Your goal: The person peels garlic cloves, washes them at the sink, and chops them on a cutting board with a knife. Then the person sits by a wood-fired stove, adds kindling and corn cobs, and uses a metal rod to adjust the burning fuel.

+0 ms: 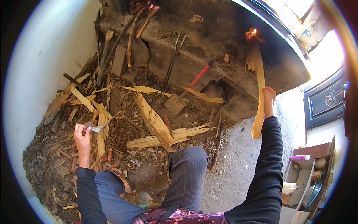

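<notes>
My right hand [269,98] grips a long, flat split of pale firewood [260,81] near its middle. The far end of the split is darkened beside a small flame [253,32] in the sooty hearth. Between the thumb and fingers of my left hand [82,135] is a crumpled, shiny scrap [98,128] that looks like thin plastic or foil. That hand hovers over split wood [101,137] and several corncobs [110,154] on the littered ground.
Metal fire tongs [172,60] lean on the earthen hearth [195,56] beside a red-handled shovel [199,75]. Embers [153,7] glow at the top, among sticks [134,33]. Larger splits [153,117] lie before my knees. A shelf unit [311,152] stands at right.
</notes>
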Demonstrator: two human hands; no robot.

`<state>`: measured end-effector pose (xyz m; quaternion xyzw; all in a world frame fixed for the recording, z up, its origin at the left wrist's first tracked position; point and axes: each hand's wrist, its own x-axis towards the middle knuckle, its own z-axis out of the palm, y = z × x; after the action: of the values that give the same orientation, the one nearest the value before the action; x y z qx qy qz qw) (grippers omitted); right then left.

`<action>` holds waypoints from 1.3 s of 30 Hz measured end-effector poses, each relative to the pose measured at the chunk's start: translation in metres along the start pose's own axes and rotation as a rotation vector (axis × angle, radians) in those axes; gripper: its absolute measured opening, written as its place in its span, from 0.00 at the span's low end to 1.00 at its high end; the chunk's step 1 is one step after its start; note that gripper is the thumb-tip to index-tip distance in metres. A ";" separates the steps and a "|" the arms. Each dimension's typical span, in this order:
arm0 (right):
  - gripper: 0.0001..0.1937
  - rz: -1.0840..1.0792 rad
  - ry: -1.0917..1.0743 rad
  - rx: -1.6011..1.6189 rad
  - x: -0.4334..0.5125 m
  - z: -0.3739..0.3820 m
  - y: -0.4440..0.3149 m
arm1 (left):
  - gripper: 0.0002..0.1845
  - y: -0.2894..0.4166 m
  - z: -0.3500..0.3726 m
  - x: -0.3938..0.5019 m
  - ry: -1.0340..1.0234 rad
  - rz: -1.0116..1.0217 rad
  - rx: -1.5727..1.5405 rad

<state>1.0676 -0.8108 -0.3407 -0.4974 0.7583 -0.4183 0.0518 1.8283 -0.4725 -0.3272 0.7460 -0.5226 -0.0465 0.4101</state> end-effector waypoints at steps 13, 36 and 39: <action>0.13 -0.020 -0.017 -0.075 -0.001 0.019 -0.003 | 0.15 -0.003 0.002 0.000 0.004 -0.037 -0.023; 0.14 -0.258 0.030 -0.008 -0.033 0.030 -0.002 | 0.07 0.004 -0.008 -0.004 0.043 0.083 -0.003; 0.13 -0.146 -0.223 0.338 -0.088 0.041 -0.039 | 0.08 0.006 -0.018 -0.002 0.065 0.093 -0.040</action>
<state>1.1598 -0.7706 -0.3706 -0.5784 0.6291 -0.4843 0.1876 1.8322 -0.4614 -0.3120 0.7137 -0.5420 -0.0135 0.4435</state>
